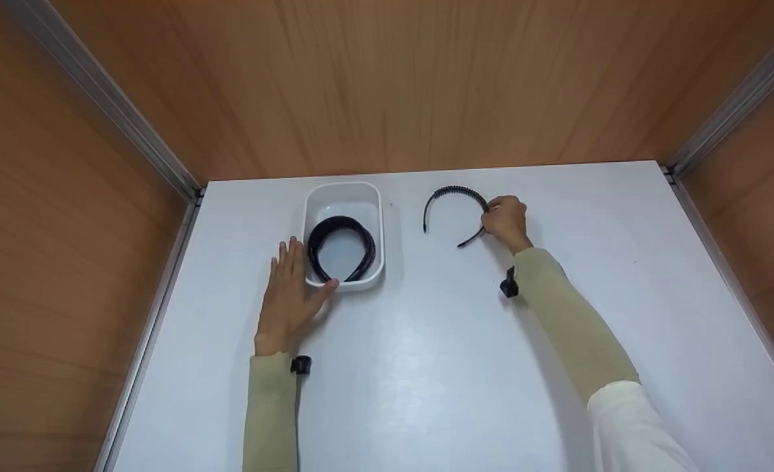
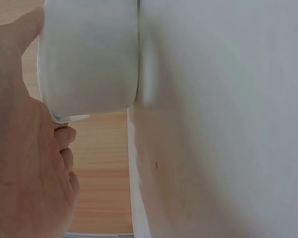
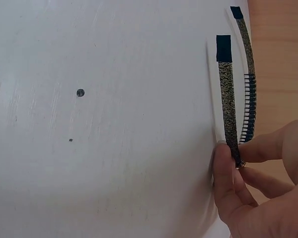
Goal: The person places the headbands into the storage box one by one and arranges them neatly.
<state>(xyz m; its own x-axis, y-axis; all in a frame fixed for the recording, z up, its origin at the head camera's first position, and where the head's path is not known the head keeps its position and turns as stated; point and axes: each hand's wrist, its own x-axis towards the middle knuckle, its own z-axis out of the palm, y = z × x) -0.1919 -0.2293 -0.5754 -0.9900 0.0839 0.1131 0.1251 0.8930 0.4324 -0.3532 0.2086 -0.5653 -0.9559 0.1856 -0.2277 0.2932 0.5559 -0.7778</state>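
Note:
A black headband (image 1: 457, 189) with a coiled or toothed top stands to the right of the tub, and my right hand (image 1: 507, 219) pinches its right side between thumb and fingers. In the right wrist view the band (image 3: 228, 99) shows a speckled inner face and dark tips. My left hand (image 1: 288, 298) lies with straight fingers along the left side of a white tub (image 1: 379, 196), its thumb at the near rim. Inside the tub rest dark headbands (image 1: 321, 229), nested so that I cannot tell how many. The left wrist view shows the tub's outer wall (image 2: 89, 59) beside the palm.
The white tabletop (image 1: 413, 367) runs up to a wooden back panel (image 1: 426, 85). Wooden side panels with metal edge rails (image 1: 124, 124) stand left and right. Small dark marks (image 3: 80, 92) dot the tabletop in the right wrist view.

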